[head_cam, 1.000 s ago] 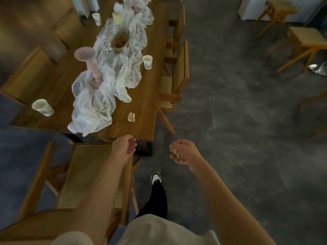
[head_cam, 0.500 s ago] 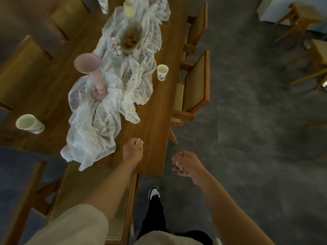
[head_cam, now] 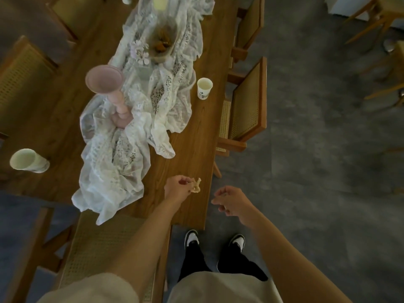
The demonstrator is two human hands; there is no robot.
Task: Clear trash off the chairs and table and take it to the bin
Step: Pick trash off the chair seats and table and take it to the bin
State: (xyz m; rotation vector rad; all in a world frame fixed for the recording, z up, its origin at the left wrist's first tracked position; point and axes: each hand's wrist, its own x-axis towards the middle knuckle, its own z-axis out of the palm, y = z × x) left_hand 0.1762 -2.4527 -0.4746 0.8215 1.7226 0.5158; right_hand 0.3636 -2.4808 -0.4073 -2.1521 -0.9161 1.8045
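Wooden table (head_cam: 196, 132), near right corner: left hand (head_cam: 177, 189) pinches crumpled paper scrap (head_cam: 196, 185), likely gathering it for bin. Right hand (head_cam: 231, 201) beside edge, fingers curled; cannot tell if holding anything. Paper cup (head_cam: 204, 88) farther along.

Rumpled white lace cloth (head_cam: 122, 171) around pink pedestal stand (head_cam: 121, 101)

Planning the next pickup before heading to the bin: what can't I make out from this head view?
Head view only:
- The right hand: curled fingers hide whether it holds anything.
- The scrap pinched by the left hand: too small to identify.
- Seat of the near side chair: mostly hidden under the table.
- The bowl contents: blurred.
- The bin: outside the frame.
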